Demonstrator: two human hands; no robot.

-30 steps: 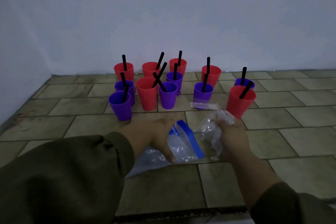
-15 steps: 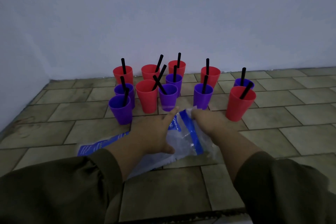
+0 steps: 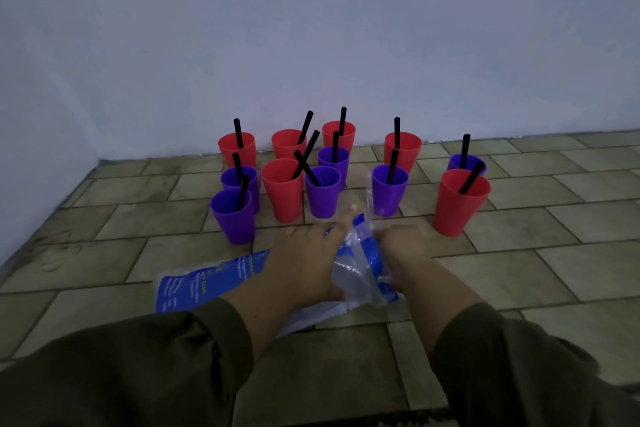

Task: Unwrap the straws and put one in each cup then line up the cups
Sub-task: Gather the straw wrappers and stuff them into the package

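Several red cups (image 3: 282,189) and purple cups (image 3: 233,215) stand grouped on the tiled floor near the wall, each with a black straw (image 3: 396,132) in it. In front of them lies a clear plastic bag with blue print (image 3: 204,282). My left hand (image 3: 308,253) rests flat on the bag, forefinger stretched toward the cups. My right hand (image 3: 403,246) is closed on crumpled clear wrappers (image 3: 360,263) at the bag's blue-edged mouth. A strip of clear wrapper (image 3: 370,191) sticks up beside a purple cup (image 3: 388,189).
A pale wall (image 3: 311,45) runs right behind the cups, and a second wall closes the left side. Bare tiled floor (image 3: 554,253) stretches to the right and toward me. A red cup (image 3: 459,201) stands apart at the right.
My right hand has moved left and forward with the wrappers to the bag's mouth. My left hand slid forward over the bag, whose printed blue end now shows at the left.
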